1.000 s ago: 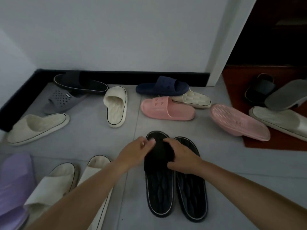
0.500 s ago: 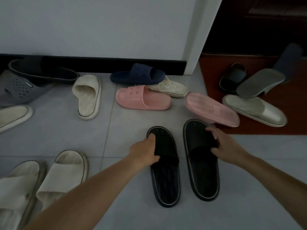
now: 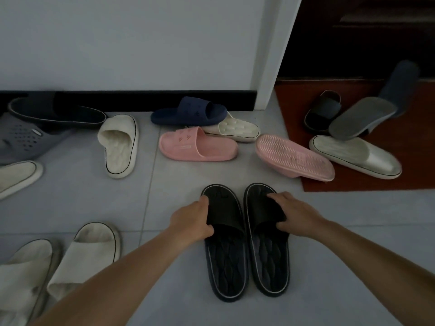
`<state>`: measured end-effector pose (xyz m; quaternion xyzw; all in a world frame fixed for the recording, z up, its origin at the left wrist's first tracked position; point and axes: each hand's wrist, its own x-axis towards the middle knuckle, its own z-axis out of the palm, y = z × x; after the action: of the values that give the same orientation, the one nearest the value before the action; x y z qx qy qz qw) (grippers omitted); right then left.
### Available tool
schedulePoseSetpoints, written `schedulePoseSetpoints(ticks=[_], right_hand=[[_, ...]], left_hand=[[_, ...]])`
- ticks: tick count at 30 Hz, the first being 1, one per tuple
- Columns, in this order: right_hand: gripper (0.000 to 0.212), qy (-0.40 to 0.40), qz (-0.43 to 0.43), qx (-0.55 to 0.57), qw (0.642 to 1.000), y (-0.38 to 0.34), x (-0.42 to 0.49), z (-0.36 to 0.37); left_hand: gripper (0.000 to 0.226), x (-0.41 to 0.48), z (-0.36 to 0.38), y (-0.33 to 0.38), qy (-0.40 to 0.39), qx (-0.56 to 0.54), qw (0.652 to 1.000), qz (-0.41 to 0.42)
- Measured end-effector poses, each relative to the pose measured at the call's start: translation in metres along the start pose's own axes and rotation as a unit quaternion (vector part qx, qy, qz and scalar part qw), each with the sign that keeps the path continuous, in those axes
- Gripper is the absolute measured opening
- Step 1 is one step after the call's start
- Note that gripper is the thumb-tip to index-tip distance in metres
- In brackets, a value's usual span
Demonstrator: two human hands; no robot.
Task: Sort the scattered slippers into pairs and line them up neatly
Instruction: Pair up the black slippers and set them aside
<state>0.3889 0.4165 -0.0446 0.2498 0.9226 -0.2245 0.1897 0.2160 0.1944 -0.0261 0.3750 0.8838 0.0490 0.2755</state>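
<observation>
Two black slippers lie side by side on the grey floor tiles, toes pointing away from me. My left hand (image 3: 194,220) grips the strap of the left black slipper (image 3: 227,262). My right hand (image 3: 296,216) grips the strap of the right black slipper (image 3: 270,262). Beyond them an upright pink slipper (image 3: 196,145) lies sideways, and its mate, a pink slipper turned sole up (image 3: 294,157), rests at the mat's edge. A cream pair (image 3: 58,262) sits at the lower left.
A navy slipper (image 3: 188,111) and a cream slipper (image 3: 233,128) lie by the wall. More cream, grey and dark slippers (image 3: 117,144) are at the left. On the red mat (image 3: 353,184) lie a silver slipper (image 3: 355,158), a grey sole-up one (image 3: 362,117) and a dark one (image 3: 322,109).
The two black slippers were apart half a second ago; my hands have drawn them together so they lie parallel and close. The view has shifted slightly.
</observation>
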Motion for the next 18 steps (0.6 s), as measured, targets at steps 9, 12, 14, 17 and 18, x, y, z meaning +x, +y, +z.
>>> schedulePoseSetpoints(ticks=[9,12,14,17,18], right_hand=[[0.079,0.113,0.009,-0.089,0.99,0.02,0.0,-0.021],[0.071,0.174,-0.016,-0.025,0.984,-0.006,0.007,-0.01],[0.064,0.193,-0.041,0.031,0.98,-0.027,0.017,-0.004],[0.06,0.201,-0.076,0.082,0.973,-0.056,0.032,0.0],[0.061,0.204,-0.082,0.091,0.971,-0.064,0.036,0.001]], left_hand=[[0.036,0.004,-0.006,-0.022,-0.041,0.051,0.998,0.002],[0.037,0.004,-0.034,-0.01,-0.057,0.094,0.994,0.024],[0.039,0.007,-0.059,0.001,-0.027,0.092,0.995,0.012],[0.038,0.01,-0.092,0.016,0.007,0.093,0.996,-0.012],[0.038,0.013,-0.098,0.019,0.014,0.101,0.995,-0.014]])
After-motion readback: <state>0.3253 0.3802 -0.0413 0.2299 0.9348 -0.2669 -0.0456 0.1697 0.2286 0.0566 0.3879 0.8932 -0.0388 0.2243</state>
